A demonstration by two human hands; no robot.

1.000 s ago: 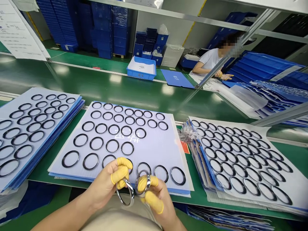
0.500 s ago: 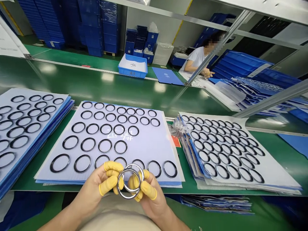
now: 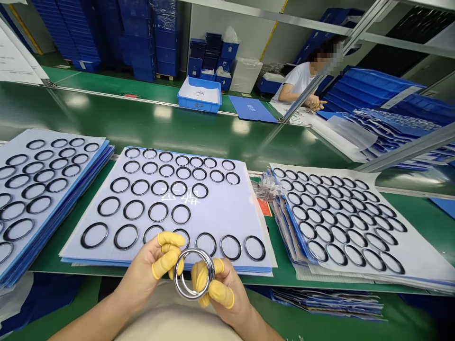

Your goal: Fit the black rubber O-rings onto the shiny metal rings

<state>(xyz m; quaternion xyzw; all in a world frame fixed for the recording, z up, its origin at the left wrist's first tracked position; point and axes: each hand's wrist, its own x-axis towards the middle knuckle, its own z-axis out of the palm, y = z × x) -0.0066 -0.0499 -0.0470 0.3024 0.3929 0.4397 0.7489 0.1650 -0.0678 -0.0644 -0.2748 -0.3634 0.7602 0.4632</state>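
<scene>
Two shiny metal rings [image 3: 194, 298] are held together in front of my body, one nearly over the other. My right hand [image 3: 224, 289], with yellow finger cots, is closed on their right side, thumb in front and fingers behind. On the left, my left hand [image 3: 161, 260], also in yellow finger cots, pinches at the rings' left edge; some of its fingertips show behind the rim. Beyond my hands lies a white sheet [image 3: 227, 213] with rows of dark-rimmed rings, on a stack with blue layers. My left hand partly covers its front row.
Further ring-covered sheets lie on the left stack [image 3: 76, 189] and right stack [image 3: 408, 255]. A crumpled clear plastic bag [image 3: 269, 186] sits between stacks. Across the green bench [image 3: 135, 121] are a blue tray [image 3: 199, 104], a metal post [image 3: 309, 94] and a co-worker [image 3: 298, 80] handling small parts.
The two rings have shifted from crossed and offset to almost lined up, with my right hand around both at the right. The whole view has swung slightly left.
</scene>
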